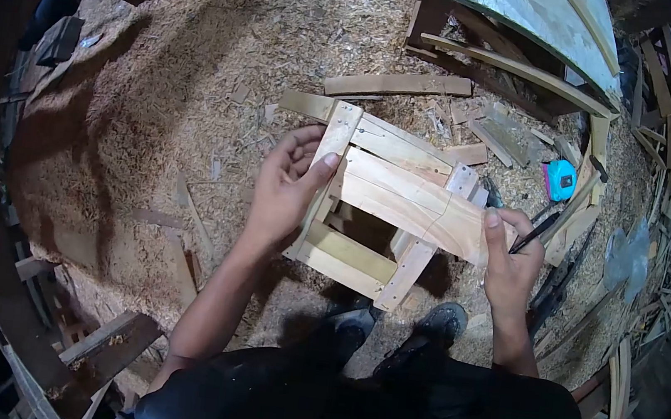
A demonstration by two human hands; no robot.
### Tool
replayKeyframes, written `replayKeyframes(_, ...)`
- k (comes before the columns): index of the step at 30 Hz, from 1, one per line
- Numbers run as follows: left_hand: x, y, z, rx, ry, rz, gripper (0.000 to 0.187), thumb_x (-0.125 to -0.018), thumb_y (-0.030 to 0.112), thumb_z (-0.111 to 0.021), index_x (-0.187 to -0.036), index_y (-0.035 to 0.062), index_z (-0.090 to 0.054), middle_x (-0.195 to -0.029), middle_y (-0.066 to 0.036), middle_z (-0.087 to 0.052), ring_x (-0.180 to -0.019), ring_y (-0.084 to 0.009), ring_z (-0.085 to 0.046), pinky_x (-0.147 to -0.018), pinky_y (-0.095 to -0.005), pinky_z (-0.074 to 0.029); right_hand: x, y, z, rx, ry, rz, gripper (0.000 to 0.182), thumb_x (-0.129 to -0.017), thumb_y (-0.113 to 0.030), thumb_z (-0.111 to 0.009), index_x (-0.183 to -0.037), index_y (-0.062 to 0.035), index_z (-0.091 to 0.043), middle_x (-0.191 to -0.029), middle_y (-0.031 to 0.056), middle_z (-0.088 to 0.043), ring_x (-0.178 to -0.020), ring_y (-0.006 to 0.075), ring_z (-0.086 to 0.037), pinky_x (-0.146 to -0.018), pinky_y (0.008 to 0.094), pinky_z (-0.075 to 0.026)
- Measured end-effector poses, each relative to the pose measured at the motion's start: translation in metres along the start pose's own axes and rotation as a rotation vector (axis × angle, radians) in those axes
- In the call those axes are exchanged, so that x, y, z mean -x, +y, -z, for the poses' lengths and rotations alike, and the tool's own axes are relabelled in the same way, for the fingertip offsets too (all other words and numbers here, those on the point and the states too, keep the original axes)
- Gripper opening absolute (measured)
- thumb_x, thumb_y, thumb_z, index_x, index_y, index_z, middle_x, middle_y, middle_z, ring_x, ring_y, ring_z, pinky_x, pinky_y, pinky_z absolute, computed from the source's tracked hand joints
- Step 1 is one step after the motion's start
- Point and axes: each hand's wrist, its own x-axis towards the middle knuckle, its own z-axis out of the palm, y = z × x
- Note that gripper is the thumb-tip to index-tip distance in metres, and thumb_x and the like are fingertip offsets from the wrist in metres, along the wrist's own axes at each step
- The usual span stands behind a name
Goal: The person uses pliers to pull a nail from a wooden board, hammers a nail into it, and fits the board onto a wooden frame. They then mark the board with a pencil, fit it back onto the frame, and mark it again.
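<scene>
A small slatted wooden frame (349,266) is in front of me, with an opening between its slats. My left hand (288,187) is closed on its left upright, thumb on the front and fingers curled behind. A loose-looking pale wooden board (404,195) lies across the frame, a thin dark line curving over its right half. My right hand (512,260) grips the board's right end, thumb on top. A slim dark stick (535,232), like a pencil, passes through the fingers of that hand.
Sawdust and shavings cover the floor. A blue and pink tape measure (558,180) lies at right, near a hammer (598,166). A board-topped bench (526,19) stands at the back right. Wood offcuts (397,85) are scattered around; my shoes (446,322) are below the frame.
</scene>
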Motion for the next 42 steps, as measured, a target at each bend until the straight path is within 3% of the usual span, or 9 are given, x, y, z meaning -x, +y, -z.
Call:
replayKeyframes(11, 0.008, 0.001, 0.001, -0.116, -0.153, 0.01, 0.047, -0.09, 0.011, -0.07, -0.13, -0.0048, -0.051, -0.111, -0.011, -0.068, -0.098, -0.0139, -0.064, -0.088, -0.0262, -0.05, 0.01, 0.014, -0.009, 0.0, 0.129, 0.119, 0.018, -0.094, -0.013, -0.066, -0.09, 0.0038, -0.063, -0.082, 0.0041, -0.06, -0.079, 0.0099, -0.052, -0.073, 0.0263, -0.043)
replayKeyframes(14, 0.015, 0.006, -0.005, -0.424, -0.102, -0.157, 0.062, -0.082, 0.02, -0.079, -0.132, -0.0026, -0.049, -0.123, -0.017, -0.06, -0.111, -0.0205, -0.058, -0.091, -0.03, -0.05, 0.008, 0.012, -0.008, 0.0, 0.111, 0.1, 0.019, -0.094, -0.014, -0.067, -0.09, 0.0041, -0.063, -0.083, 0.0044, -0.06, -0.079, 0.0105, -0.053, -0.073, 0.0263, -0.043)
replayKeyframes(16, 0.022, 0.013, -0.012, -0.953, 0.077, -0.654, 0.078, -0.075, 0.032, -0.084, -0.135, -0.0004, -0.046, -0.132, -0.018, -0.049, -0.123, -0.0293, -0.051, -0.104, -0.0426, -0.044, 0.007, 0.01, -0.008, 0.008, 0.127, 0.101, 0.018, -0.093, -0.013, -0.068, -0.091, 0.0042, -0.064, -0.082, 0.0052, -0.061, -0.079, 0.0112, -0.054, -0.073, 0.0267, -0.044)
replayKeyframes(18, 0.013, 0.015, -0.014, -0.921, -0.204, -0.858, 0.079, -0.071, 0.036, -0.084, -0.136, 0.0062, -0.049, -0.136, -0.017, -0.046, -0.13, -0.0332, -0.044, -0.111, -0.0512, -0.036, 0.007, 0.015, -0.006, 0.045, 0.106, 0.074, 0.018, -0.092, -0.013, -0.069, -0.091, 0.004, -0.064, -0.082, 0.0062, -0.062, -0.079, 0.0119, -0.056, -0.073, 0.027, -0.044)
replayKeyframes(23, -0.003, 0.019, -0.024, -1.105, -0.583, -0.774, 0.069, -0.074, 0.034, -0.081, -0.135, 0.0166, -0.056, -0.137, -0.005, -0.053, -0.135, -0.0255, -0.044, -0.117, -0.0527, -0.025, 0.001, 0.008, -0.006, 0.028, 0.101, 0.119, 0.022, -0.092, -0.017, -0.069, -0.089, 0.0041, -0.065, -0.077, 0.0056, -0.063, -0.074, 0.0117, -0.056, -0.07, 0.0276, -0.045)
replayKeyframes(31, -0.001, 0.017, -0.029, -1.129, -0.571, -0.775, 0.064, -0.073, 0.038, -0.08, -0.132, 0.0243, -0.06, -0.134, -0.004, -0.056, -0.131, -0.0257, -0.049, -0.118, -0.0545, -0.025, 0.001, 0.018, -0.006, 0.04, 0.117, 0.156, 0.022, -0.091, -0.017, -0.07, -0.086, 0.0038, -0.065, -0.073, 0.0064, -0.06, -0.071, 0.0132, -0.056, -0.068, 0.0293, -0.044)
replayKeyframes(34, -0.003, 0.016, -0.028, -1.142, -0.561, -0.821, 0.058, -0.074, 0.039, -0.079, -0.129, 0.028, -0.063, -0.132, -0.004, -0.058, -0.13, -0.0251, -0.05, -0.118, -0.054, -0.025, -0.001, 0.016, 0.003, 0.118, 0.028, 0.17, 0.022, -0.092, -0.016, -0.069, -0.099, 0.0032, -0.064, -0.082, 0.006, -0.058, -0.073, 0.0147, -0.056, -0.068, 0.0309, -0.045)
replayKeyframes(37, -0.004, 0.016, -0.028, -1.152, -0.57, -0.821, 0.055, -0.074, 0.039, -0.079, -0.126, 0.028, -0.065, -0.131, -0.004, -0.059, -0.129, -0.0251, -0.051, -0.117, -0.0537, -0.025, -0.006, -0.006, 0.016, 0.19, 0.075, 0.16, 0.044, -0.097, -0.017, -0.06, -0.135, -0.0008, -0.045, -0.102, 0.0052, -0.048, -0.07, 0.008, -0.049, -0.062, 0.0219, -0.04)
replayKeyframes(42, -0.004, 0.016, -0.027, -1.141, -0.572, -0.831, 0.054, -0.076, 0.038, -0.077, -0.127, 0.0283, -0.065, -0.131, -0.004, -0.059, -0.128, -0.0254, -0.051, -0.116, -0.0534, -0.027, -0.013, -0.075, 0.038, -0.141, -0.073, 0.091, 0.039, -0.104, -0.017, -0.043, -0.137, 0.0033, -0.041, -0.1, 0.0089, -0.052, -0.064, 0.0064, -0.048, -0.053, 0.021, -0.04)
